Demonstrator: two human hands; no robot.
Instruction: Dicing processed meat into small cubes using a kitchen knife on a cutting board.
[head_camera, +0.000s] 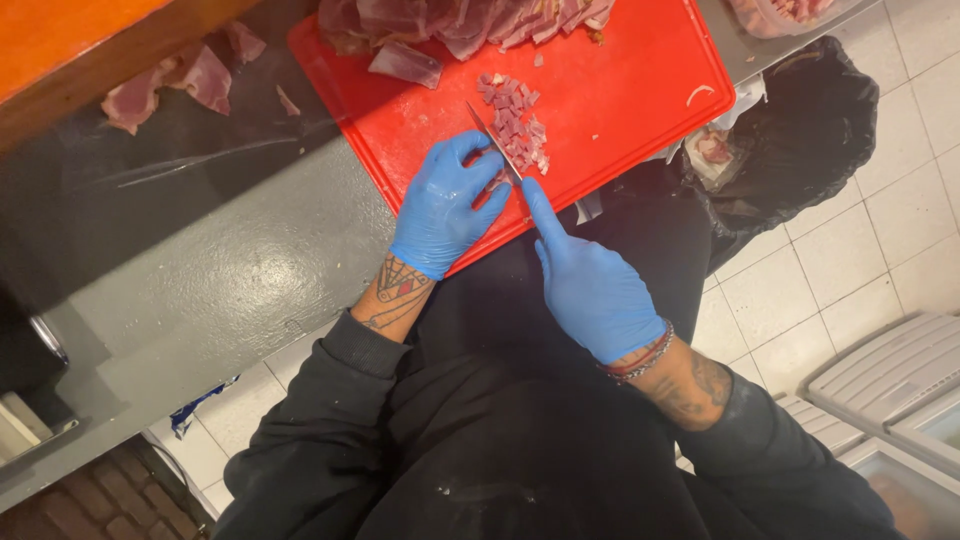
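Note:
Both my hands wear blue gloves at the near edge of a red cutting board (620, 90). My right hand (590, 285) grips a knife (494, 145), index finger stretched along its spine, the blade pointing away across the board. My left hand (445, 205) rests fingers-down on the board just left of the blade, on a bit of meat. A small pile of diced pink meat (515, 125) lies right of the blade tip. Larger slices of raw meat (460, 25) are heaped at the board's far edge.
The board sits on a grey worktop (230, 270). Meat scraps (170, 85) lie on dark film at the far left. A black-lined bin (800, 140) with scraps stands to the right on a white tiled floor. White plastic lids (890, 380) are at lower right.

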